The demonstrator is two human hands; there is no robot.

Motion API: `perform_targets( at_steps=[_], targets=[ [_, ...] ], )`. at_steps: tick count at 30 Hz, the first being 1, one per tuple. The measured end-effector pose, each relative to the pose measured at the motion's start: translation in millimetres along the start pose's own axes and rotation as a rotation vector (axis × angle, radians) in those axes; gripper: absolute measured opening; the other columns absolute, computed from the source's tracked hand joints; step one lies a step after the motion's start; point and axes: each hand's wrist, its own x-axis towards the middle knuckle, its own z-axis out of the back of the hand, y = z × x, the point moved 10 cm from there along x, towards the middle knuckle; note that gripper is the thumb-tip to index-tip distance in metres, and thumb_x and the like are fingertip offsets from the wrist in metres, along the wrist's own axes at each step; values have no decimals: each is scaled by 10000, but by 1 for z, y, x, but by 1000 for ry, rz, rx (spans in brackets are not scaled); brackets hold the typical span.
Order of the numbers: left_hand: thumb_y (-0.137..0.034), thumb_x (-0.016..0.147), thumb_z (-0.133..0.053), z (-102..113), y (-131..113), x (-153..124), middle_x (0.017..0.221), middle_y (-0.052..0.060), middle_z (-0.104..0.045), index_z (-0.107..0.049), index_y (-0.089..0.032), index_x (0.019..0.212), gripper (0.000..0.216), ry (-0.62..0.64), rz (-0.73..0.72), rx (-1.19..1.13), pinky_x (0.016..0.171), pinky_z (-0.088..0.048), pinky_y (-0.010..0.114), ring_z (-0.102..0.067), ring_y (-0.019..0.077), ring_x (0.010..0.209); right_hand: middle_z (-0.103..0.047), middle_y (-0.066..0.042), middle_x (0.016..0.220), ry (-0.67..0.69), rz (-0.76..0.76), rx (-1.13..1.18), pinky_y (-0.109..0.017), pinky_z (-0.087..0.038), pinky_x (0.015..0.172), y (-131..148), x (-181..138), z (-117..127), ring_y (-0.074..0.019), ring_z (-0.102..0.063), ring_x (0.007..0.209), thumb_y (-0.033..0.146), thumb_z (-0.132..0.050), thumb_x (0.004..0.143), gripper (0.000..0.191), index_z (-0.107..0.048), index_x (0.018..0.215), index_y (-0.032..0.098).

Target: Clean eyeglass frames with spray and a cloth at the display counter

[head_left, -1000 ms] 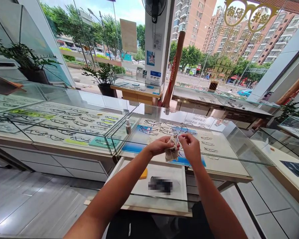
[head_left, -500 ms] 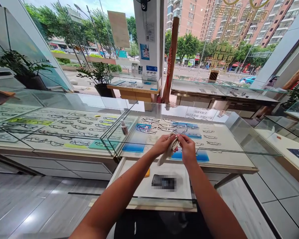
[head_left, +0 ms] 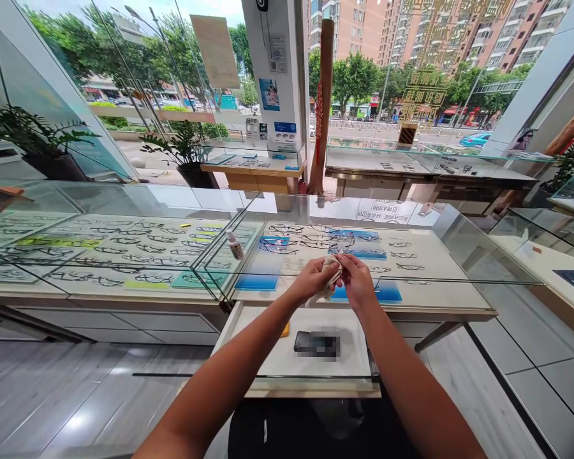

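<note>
My left hand [head_left: 316,278] is closed on a pale cloth [head_left: 321,296], which bunches up between my hands and droops below the fingers. Close against it, my right hand [head_left: 357,279] pinches with thumb and fingers at the cloth's edge. Whatever else lies in that pinch is too small and covered to make out. Both hands are above the glass display case, over rows of eyeglasses [head_left: 325,241]. A small white spray bottle [head_left: 235,245] stands to the left of my hands. Below them, a dark phone [head_left: 305,343], partly blurred, lies in a pulled-out drawer [head_left: 275,365].
An orange item [head_left: 286,329] shows beside my left forearm in the drawer. Blue display boards [head_left: 257,282] lie under the frames. Another glass case [head_left: 138,255] of eyeglasses adjoins on the left. A wooden post [head_left: 324,108] and potted plants [head_left: 187,153] stand near the window.
My hands stay close together, the fingers shifting on the cloth. Its hanging end is now gathered up shorter and less visible. The view has tilted slightly.
</note>
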Motion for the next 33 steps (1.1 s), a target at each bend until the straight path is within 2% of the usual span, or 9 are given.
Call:
perform_targets(
  at_steps=[5,10,13,16,21,24,28,30,33],
  targets=[
    [-773,878,-701,1,2,1,701,67,-709,-718,-122,910,652,5,15,21,594,-545,279,-658,171,608,-523,76,520,-43,20,1,-256,-407,364,4,0,5,-83,-384,413,485,-924,660,352,-763,792,201],
    [-632,829,-847,-4,0,-2,829,67,-746,-717,-126,1003,551,104,32,-64,717,-557,274,-686,167,743,-547,71,548,-116,-2,19,-199,-267,332,2,3,19,-42,-295,426,466,-939,637,387,-800,852,176],
    [-546,789,-912,-7,0,-3,874,51,-742,-685,-142,1013,514,128,37,-85,696,-550,252,-662,137,720,-585,60,589,-72,-4,10,-232,-372,346,1,3,15,-61,-361,421,489,-940,643,400,-791,857,185],
    [-590,824,-866,-1,0,-1,710,11,-684,-641,-147,891,501,42,-14,-37,569,-479,215,-546,87,553,-644,43,637,22,5,2,-285,-481,412,-1,1,2,-97,-487,420,516,-928,675,394,-771,851,201],
    [-747,908,-683,6,6,2,597,20,-645,-644,-144,816,611,-44,-19,24,502,-440,226,-505,94,467,-644,44,603,34,36,3,-265,-437,418,2,-1,-2,-105,-532,406,479,-914,696,343,-744,805,201],
    [-764,879,-706,0,8,0,689,60,-696,-682,-136,845,630,54,48,-37,582,-523,265,-618,141,570,-591,66,564,-18,6,11,-249,-398,371,0,0,6,-80,-433,389,479,-918,682,357,-747,822,199],
    [-612,787,-888,-8,4,-4,849,80,-745,-709,-140,964,535,200,88,-78,734,-569,291,-704,181,764,-536,84,535,-68,-27,1,-212,-320,332,-3,2,14,-47,-308,399,485,-938,646,395,-758,833,186],
    [-598,791,-891,-6,3,-4,837,71,-740,-698,-142,962,525,180,72,-60,709,-555,275,-682,160,726,-585,65,580,-36,-27,0,-235,-378,354,-4,2,11,-61,-362,405,503,-937,651,411,-759,847,190],
    [-699,846,-792,3,3,-1,669,34,-678,-663,-143,845,570,50,28,19,573,-492,243,-575,112,541,-641,38,652,18,0,-1,-271,-455,429,-4,2,4,-92,-479,445,516,-938,672,408,-750,847,198]
  ],
)
